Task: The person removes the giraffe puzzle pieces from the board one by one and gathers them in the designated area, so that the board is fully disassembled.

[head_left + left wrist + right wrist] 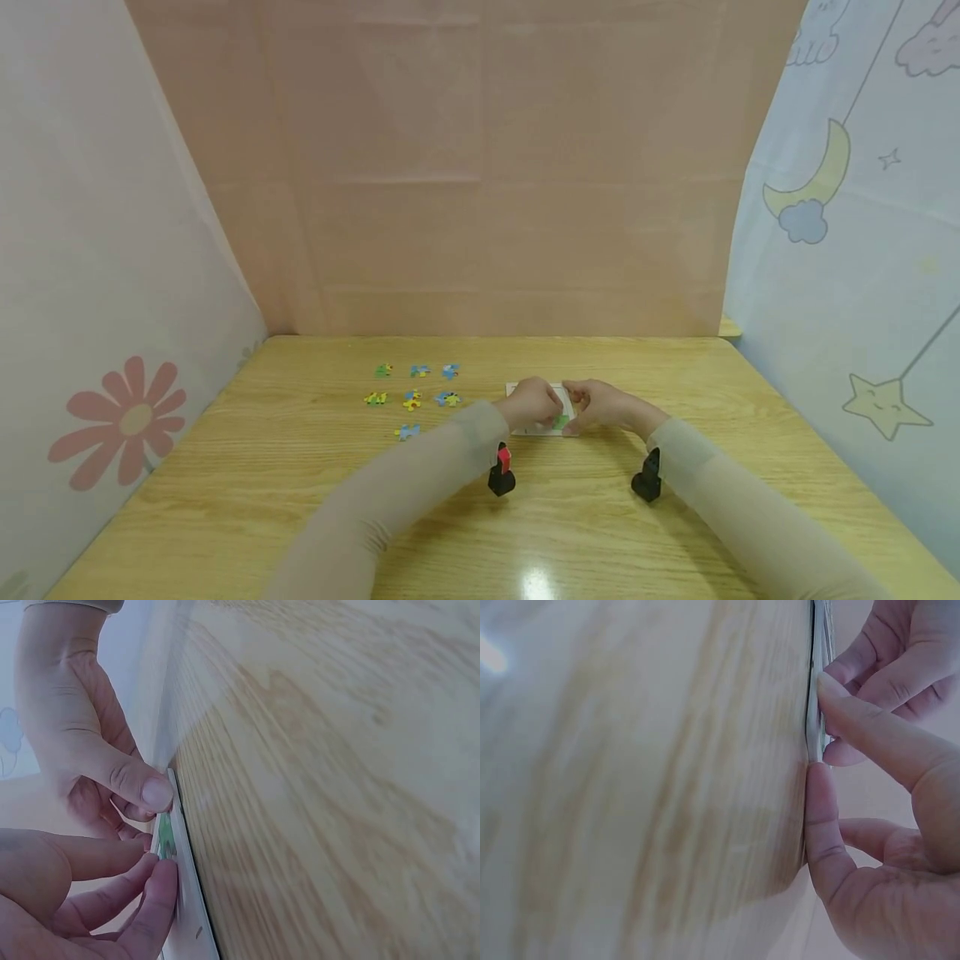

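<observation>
A small white puzzle board [517,388] lies flat on the table, with a green patch [560,422] near its right side. My left hand [534,402] reaches over the board, mostly covering it. In the left wrist view, that hand's thumb and fingers [159,889] come together in a pinch at a green puzzle piece [166,834] low over the board; most of the piece is hidden. My right hand [600,405] holds the board's right edge. In the right wrist view its thumb [847,701] lies on the board and a finger [823,802] sits against the board's corner.
Left of the board, several loose colourful puzzle pieces [412,400] lie in rough rows on the wooden table [570,533]. A pink-brown curtain [480,183] stands behind the table. Printed cloth walls [847,333] flank both sides.
</observation>
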Demonstrator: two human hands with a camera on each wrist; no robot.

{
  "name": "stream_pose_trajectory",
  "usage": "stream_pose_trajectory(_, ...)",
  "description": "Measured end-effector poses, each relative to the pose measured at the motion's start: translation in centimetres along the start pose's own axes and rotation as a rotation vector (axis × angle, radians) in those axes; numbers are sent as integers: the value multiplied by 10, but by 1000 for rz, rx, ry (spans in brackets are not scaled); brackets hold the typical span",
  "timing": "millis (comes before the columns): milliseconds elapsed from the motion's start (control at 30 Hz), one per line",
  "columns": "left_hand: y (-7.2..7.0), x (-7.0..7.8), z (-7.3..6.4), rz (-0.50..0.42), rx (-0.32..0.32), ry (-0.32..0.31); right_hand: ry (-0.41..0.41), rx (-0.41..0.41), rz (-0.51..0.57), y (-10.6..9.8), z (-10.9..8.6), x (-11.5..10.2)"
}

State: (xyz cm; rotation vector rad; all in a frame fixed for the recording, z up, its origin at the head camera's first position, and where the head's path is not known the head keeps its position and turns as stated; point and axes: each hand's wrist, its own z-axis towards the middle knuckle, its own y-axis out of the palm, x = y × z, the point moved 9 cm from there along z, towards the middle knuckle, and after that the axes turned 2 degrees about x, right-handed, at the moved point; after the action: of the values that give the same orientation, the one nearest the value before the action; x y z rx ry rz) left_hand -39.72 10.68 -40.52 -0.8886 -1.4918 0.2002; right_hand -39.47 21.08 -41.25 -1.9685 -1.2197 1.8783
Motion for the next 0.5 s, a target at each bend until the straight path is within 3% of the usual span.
stream_pose_trajectory(333,-6,11,-10,56,44,-8,-2,-9,-19,0,1,-3)
stream_pose_trajectory(500,-6,8,-5,21,41,-42,2,-9,-16,0,2,-1)
